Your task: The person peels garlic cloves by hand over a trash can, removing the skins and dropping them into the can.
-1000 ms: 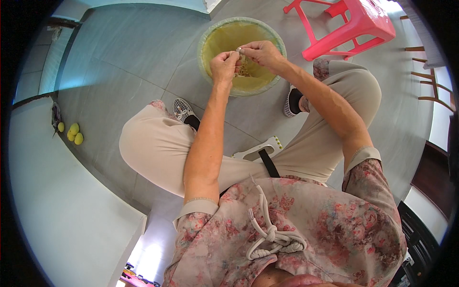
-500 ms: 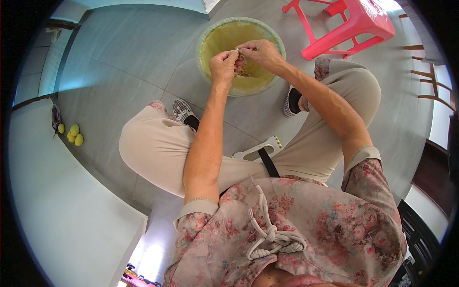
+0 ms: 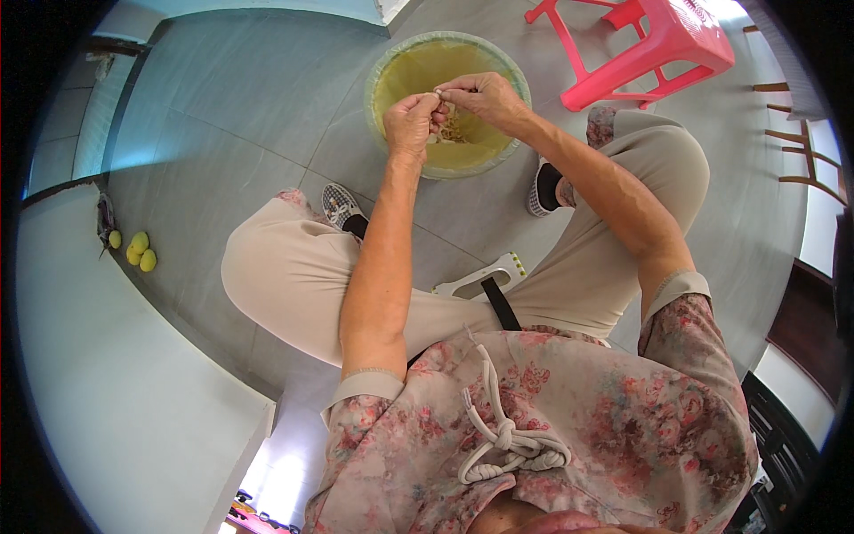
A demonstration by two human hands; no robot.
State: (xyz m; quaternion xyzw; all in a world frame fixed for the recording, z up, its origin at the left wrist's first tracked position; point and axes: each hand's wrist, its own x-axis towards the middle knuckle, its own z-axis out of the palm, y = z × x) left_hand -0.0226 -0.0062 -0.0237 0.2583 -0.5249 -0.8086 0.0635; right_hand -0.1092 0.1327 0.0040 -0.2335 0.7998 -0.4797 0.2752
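Note:
Both hands meet over a round bin lined with a yellowish-green bag. My left hand is closed, its thumb and forefinger pinched together around something small and pale. The fingertips of my right hand pinch at the same spot, touching the left ones. What lies between them is too small to name. Below the hands, light-brown scraps that look like shells or peelings lie in the bottom of the bin, partly hidden by my fingers.
A pink plastic stool stands right of the bin. Several yellow-green fruits lie on the floor by the left wall. Between my legs shows a low white stool. Wooden chair legs are at the far right.
My hands have shifted slightly to the left over the bin, and the left hand has turned a little. The fingertips still meet; more of the scraps shows.

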